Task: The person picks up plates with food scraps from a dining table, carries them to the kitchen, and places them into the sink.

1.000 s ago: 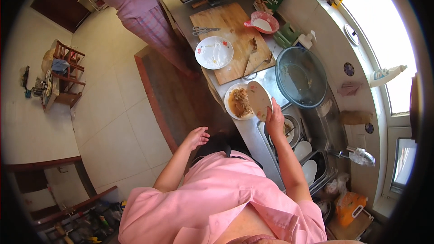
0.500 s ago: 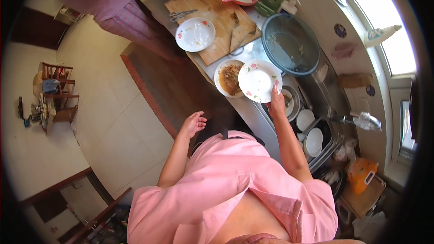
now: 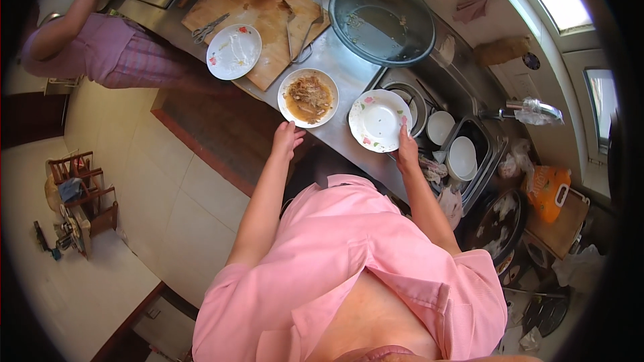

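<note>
My right hand (image 3: 406, 149) grips a white plate (image 3: 378, 119) with a flower-patterned rim by its near right edge. Thumb on top, I hold it level near the front of the sink; only small specks lie on it. My left hand (image 3: 287, 141) has its fingers stretched out and thumb apart, fingertips at the near rim of a second white plate (image 3: 325, 118). That plate rests by the counter's front edge and holds brown food (image 3: 310, 96) in sauce. Whether the fingertips press on its rim is hard to make out.
Beyond are a wooden cutting board (image 3: 268, 10), a floral plate (image 3: 233, 53), scissors (image 3: 208, 29) and a large basin (image 3: 382, 20). White bowls (image 3: 461, 157) sit in the sink, by a plastic-wrapped faucet (image 3: 530, 108). Another person (image 3: 107, 47) stands far left.
My left hand has reached forward to the food plate's rim. The plate in my right hand no longer overlaps the food plate. The view has shifted, and the other person's arm is raised.
</note>
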A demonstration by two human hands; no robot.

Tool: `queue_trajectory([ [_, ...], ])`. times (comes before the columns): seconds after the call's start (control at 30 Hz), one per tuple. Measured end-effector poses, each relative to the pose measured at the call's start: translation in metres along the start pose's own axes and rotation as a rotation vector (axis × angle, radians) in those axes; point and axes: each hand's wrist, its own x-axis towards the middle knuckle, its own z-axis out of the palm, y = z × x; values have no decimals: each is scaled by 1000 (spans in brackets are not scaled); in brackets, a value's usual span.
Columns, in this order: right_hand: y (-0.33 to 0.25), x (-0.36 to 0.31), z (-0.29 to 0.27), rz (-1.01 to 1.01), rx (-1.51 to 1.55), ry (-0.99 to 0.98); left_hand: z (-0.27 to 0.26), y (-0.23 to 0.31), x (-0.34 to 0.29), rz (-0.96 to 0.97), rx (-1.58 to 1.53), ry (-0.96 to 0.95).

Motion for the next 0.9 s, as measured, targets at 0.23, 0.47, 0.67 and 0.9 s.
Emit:
queue_trajectory([
  [0.23,9,17,1,-90,-157,76,2,14,1,-6,188,13],
  [0.47,5,23,22,-91,-122,36,-5,22,8,103,95,9],
  [0.67,8,44,49,-56,-43,-35,-23,44,-18,149,62,2],
  [0.9,4,49,103,-23,-153,-80,-20,60,-42,186,72,-25],
])
